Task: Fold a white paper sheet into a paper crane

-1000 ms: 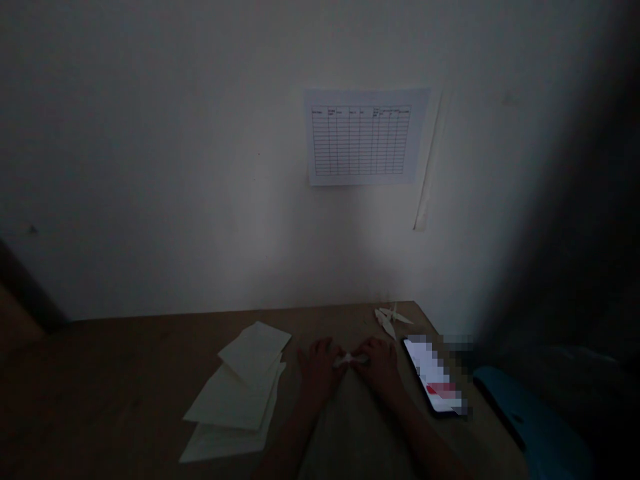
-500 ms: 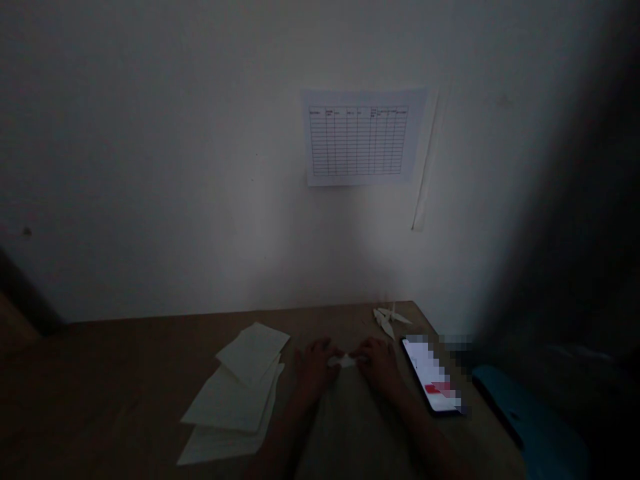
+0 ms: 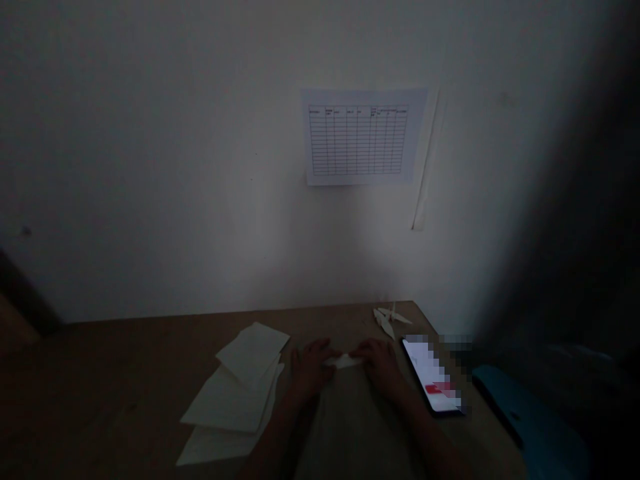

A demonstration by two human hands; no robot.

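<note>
A small folded piece of white paper [image 3: 346, 362] lies on the table between my hands. My left hand [image 3: 313, 365] presses its left end with the fingers closed on it. At the other end my right hand [image 3: 379, 363] grips the paper, fingers bent over its edge. The dim light hides the exact folds and the fingertips. Just beyond my right hand sit folded paper cranes [image 3: 385, 323], with thin pointed wings; how many there are I cannot tell.
Several loose sheets of paper [image 3: 230, 400] overlap to the left of my hands. A lit phone [image 3: 417, 363] lies on the right, near the edge of the wooden table [image 3: 125, 380]. A blue stool or chair seat [image 3: 535, 420] stands beyond that edge. On the wall hangs a printed chart [image 3: 357, 143].
My left hand has shifted slightly left along the folded paper, and more of the paper's middle shows. The right hand has barely moved.
</note>
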